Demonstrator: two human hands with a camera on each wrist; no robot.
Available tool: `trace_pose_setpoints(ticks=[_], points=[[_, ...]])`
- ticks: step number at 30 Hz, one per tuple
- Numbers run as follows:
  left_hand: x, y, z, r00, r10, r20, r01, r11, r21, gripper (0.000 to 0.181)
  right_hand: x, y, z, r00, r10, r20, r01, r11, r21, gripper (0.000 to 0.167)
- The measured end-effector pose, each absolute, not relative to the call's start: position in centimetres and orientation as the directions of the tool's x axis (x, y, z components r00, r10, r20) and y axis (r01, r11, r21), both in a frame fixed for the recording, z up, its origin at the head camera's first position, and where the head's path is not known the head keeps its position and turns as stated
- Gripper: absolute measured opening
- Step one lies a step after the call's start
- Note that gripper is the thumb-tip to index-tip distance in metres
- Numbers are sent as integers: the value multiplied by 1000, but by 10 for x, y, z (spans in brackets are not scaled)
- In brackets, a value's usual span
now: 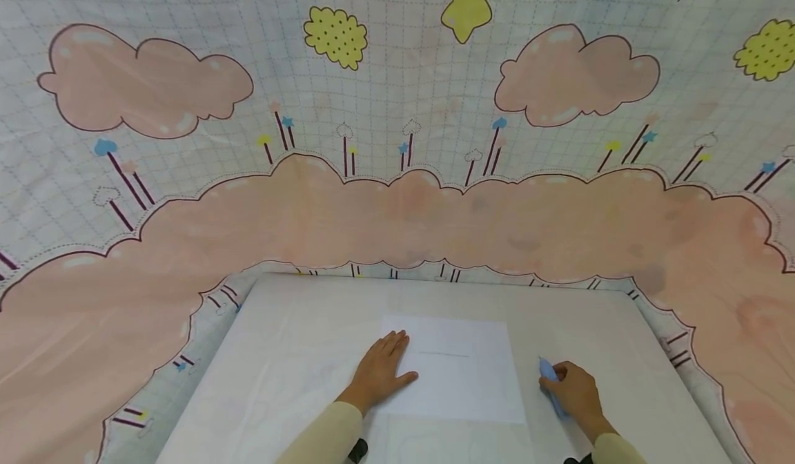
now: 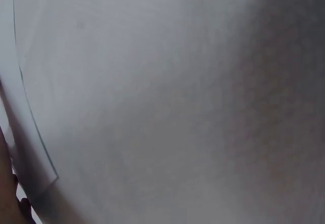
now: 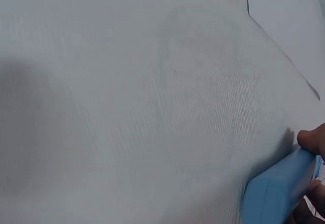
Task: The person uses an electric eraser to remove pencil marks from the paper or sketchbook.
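Observation:
A white sheet of paper [image 1: 462,388] lies on the white tabletop, with a thin, faint line [image 1: 444,354] across its upper part. My left hand [image 1: 380,371] rests flat on the sheet's left side, fingers straight and thumb spread. In my right hand [image 1: 574,389], to the right of the sheet, I grip a long light-blue object [image 1: 546,369] with a narrow tip pointing away from me. The right wrist view shows the blue object's [image 3: 271,198] broad, rounded end with a seam; its exact kind is unclear. Only a sliver of the left hand [image 2: 7,193] enters the left wrist view.
The white table [image 1: 298,353] extends around the sheet on both sides. Behind it hangs a patterned cloth [image 1: 447,222] with pink clouds and yellow stars, which also shows along the table's sides. A faint rounded outline [image 3: 198,10] marks the table surface.

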State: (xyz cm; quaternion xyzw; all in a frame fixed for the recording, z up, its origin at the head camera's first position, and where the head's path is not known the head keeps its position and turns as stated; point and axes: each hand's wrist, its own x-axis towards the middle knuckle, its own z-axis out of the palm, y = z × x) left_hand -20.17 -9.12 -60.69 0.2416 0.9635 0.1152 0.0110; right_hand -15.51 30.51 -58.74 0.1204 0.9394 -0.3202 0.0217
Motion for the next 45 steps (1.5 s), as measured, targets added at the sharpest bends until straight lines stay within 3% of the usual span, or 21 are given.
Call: trace_pose_setpoints(ticks=[10,25,32,45], points=[[-197,-95,-611,-872,476,110,488,838,242,78,-153,289,-586,-978,204,-46,182,721,-669,38],[-189,-93,-617,-880,458,130,475,826,304,77,-153,271,-589,-967,257,3,176,670,-721,37],[-187,-94,-623,-872,461,163,489,829,271,78,-152,264,-592,-973,224,-54,181,596,-783,43],[-189,-87,-620,-888,446,108,457,839,294,78,-168,259,-596,-986,129,-103,157,527,-835,48]])
